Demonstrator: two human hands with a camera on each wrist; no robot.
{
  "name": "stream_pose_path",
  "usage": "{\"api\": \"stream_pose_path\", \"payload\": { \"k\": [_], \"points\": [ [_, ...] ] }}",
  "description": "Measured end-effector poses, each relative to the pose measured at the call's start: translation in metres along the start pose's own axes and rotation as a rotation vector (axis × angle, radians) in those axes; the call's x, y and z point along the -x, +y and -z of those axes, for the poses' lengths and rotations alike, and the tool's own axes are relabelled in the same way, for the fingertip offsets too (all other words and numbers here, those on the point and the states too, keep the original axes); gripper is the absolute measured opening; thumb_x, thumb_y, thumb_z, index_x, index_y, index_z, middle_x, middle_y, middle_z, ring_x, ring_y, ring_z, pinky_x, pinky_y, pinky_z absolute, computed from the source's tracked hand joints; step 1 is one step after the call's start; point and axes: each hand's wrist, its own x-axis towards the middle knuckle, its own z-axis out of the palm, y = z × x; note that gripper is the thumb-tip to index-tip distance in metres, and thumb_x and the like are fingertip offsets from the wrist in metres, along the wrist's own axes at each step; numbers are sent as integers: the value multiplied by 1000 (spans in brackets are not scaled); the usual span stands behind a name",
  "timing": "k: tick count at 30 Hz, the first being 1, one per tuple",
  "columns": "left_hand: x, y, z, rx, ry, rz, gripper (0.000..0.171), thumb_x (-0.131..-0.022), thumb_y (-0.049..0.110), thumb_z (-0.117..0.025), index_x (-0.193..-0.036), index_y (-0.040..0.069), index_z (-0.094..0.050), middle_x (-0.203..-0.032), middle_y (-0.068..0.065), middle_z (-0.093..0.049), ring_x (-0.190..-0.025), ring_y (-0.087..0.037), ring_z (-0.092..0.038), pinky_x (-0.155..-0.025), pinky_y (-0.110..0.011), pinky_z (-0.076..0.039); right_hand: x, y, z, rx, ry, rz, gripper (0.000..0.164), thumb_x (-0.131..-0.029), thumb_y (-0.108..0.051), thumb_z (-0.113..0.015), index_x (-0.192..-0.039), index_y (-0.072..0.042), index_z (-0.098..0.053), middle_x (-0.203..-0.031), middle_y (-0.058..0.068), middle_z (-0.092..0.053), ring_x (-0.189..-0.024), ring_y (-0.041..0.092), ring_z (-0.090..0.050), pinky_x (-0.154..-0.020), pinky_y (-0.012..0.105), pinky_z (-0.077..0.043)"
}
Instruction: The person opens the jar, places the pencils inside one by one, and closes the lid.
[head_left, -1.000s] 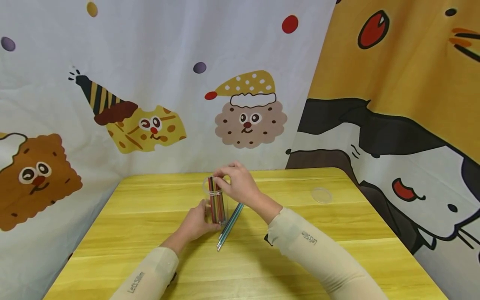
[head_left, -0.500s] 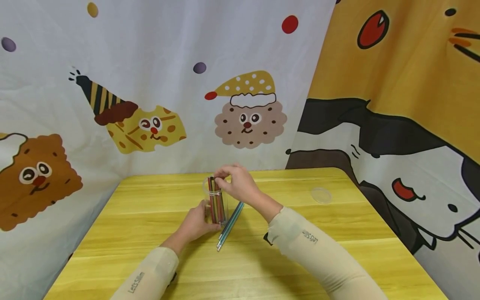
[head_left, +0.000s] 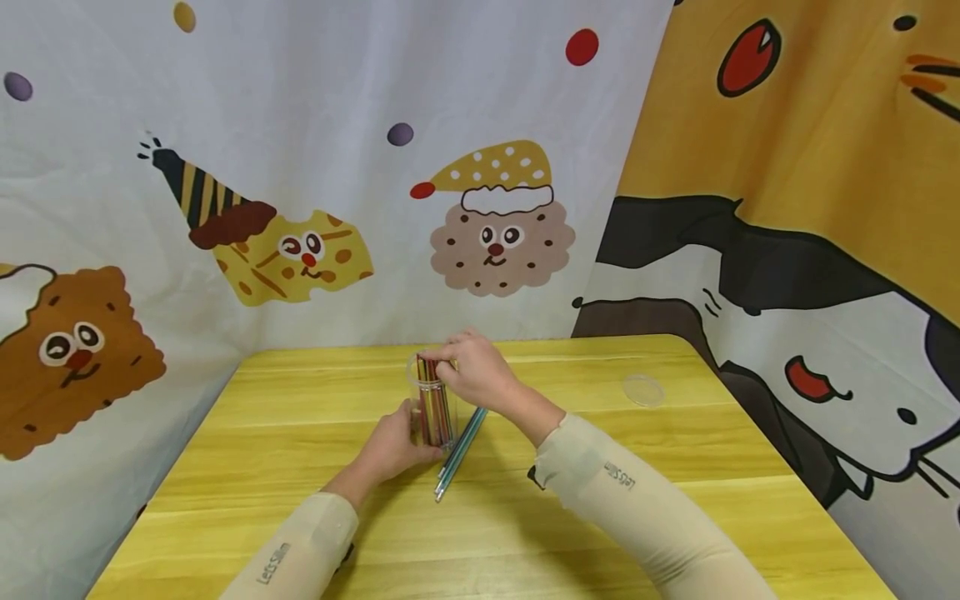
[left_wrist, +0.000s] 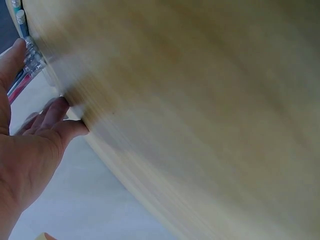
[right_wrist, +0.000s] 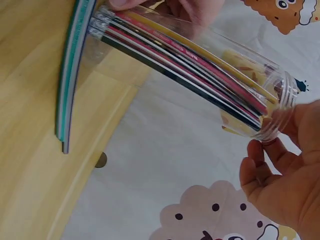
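Observation:
A clear plastic jar [right_wrist: 210,45] with a threaded mouth stands upright near the table's back edge. Inside it are several pencils [head_left: 433,412], red, black and yellow, tops near the rim. My left hand [head_left: 393,442] grips the jar low down, thumb at its base; in the left wrist view the left hand [left_wrist: 30,160] shows beside that base. At the mouth is my right hand [head_left: 480,367], its index finger reaching over the pencil tops. The right wrist view has the right hand [right_wrist: 280,185] close by the rim; its fingertip contact is partly hidden. Teal and grey pencils [head_left: 461,454] lie right of the jar.
A clear round lid [head_left: 642,390] lies on the table's right side. The wood-grain table [head_left: 600,525] ends at a back edge just behind the jar. Behind it hangs a cartoon-printed curtain [head_left: 315,100].
The right hand's index finger has stretched out over the jar's mouth. The pencils in the jar have shifted slightly. The left hand and the pencils on the table look the same.

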Motion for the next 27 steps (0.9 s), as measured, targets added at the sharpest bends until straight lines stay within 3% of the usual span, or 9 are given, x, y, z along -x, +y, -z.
{"api": "stream_pose_path", "payload": {
  "k": [5,9,12,15,18,19,22,25,27],
  "points": [
    [-1,-1,-1,4,-1,3,89,-79,22,-98,-149,-2,-49,-130,-22,-74,-119,-35,-74,-108,-53,-58,4,7,1,-108,56,-22,44,-112,-18,-44,-153,-22,-60,-138,7,-73,-125,26,-64,-95,44,-56],
    [-1,1,-1,-4,-3,0,90,-79,23,-98,-150,-2,-48,-130,-23,-74,-119,-35,-74,-107,-53,-58,10,20,5,-228,147,-54,42,-114,-22,-45,-152,-15,-61,-120,5,-75,-96,20,-63,-79,36,-52],
    [-1,0,1,10,-10,18,93,-79,26,-98,-152,-1,-47,-133,-23,-73,-121,-35,-72,-108,-54,-58,16,39,6,-270,154,-110,40,-114,-22,-48,-149,-12,-62,-104,4,-72,-77,15,-56,-64,30,-48],
    [0,1,2,61,-16,54,94,-80,33,-97,-153,2,-47,-136,-20,-72,-123,-34,-71,-109,-55,-57,27,63,4,-261,45,-183,38,-113,-21,-49,-146,-10,-65,-93,12,-72,-65,14,-50,-56,28,-43],
    [-1,2,4,121,-19,86,96,-78,40,-97,-152,4,-47,-134,-17,-72,-120,-31,-71,-106,-55,-59,43,87,-2,-205,-177,-258,35,-113,-21,-52,-143,-10,-67,-97,13,-75,-66,10,-50,-60,28,-44],
    [-1,3,4,140,-20,86,97,-78,41,-97,-152,4,-47,-134,-16,-72,-119,-30,-71,-105,-55,-59,50,93,-5,-191,-260,-272,36,-113,-21,-53,-144,-10,-66,-92,13,-73,-65,10,-48,-61,28,-44],
    [-4,7,4,176,-25,86,99,-78,43,-97,-154,7,-44,-133,-14,-72,-115,-28,-72,-102,-53,-60,68,105,-15,-130,-456,-275,39,-113,-17,-54,-150,-13,-62,-76,1,-64,-60,8,-44,-60,26,-42],
    [-7,11,5,199,-20,83,98,-80,40,-96,-156,9,-43,-132,-13,-73,-114,-26,-73,-104,-53,-59,79,108,-26,-72,-523,-209,44,-112,-15,-54,-156,-16,-57,-61,-1,-46,-53,10,-35,-55,26,-37],
    [-9,14,6,212,-16,95,94,-81,37,-96,-155,10,-45,-130,-13,-75,-113,-26,-74,-105,-54,-58,82,106,-31,2,-514,-153,46,-112,-16,-56,-158,-19,-55,-66,-4,-50,-55,8,-38,-57,24,-39]
  ]
}}
